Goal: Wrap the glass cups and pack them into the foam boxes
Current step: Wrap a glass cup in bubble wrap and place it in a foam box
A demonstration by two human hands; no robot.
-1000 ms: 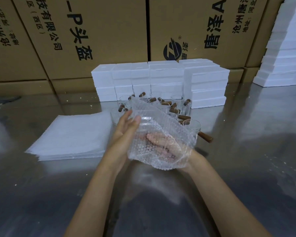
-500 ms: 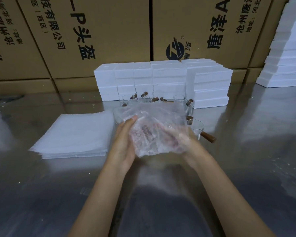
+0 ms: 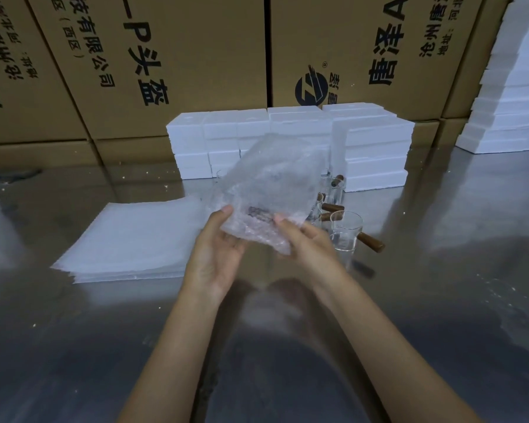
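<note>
Above the near middle of the shiny metal tabletop [image 3: 440, 331], two bare forearms reach forward to a bubble-wrap bundle [image 3: 269, 196] held clear of the surface; the left hand [image 3: 217, 251] cups it from below and the left, thumb on its front, fingers curled under; the right hand [image 3: 309, 242] takes its lower right edge, its grip closed on the wrap with the thumb on top; a dark brownish shape shows blurred through the plastic, and whether it is a cup handle I cannot tell; the upper part of the wrap stands up loose and open. Left of the hands lies a flat stack of bubble-wrap sheets [image 3: 135, 242]; just right of the bundle stands a clear glass cup [image 3: 345, 233] with a brown wooden handle [image 3: 371, 242], and more glass cups [image 3: 333, 190] cluster behind it, partly hidden by the wrap; beyond them white foam boxes [image 3: 373, 154] are stacked in rows; a second foam stack [image 3: 513, 96] rises at the far right; printed cardboard cartons [image 3: 180, 56] wall off the back.
</note>
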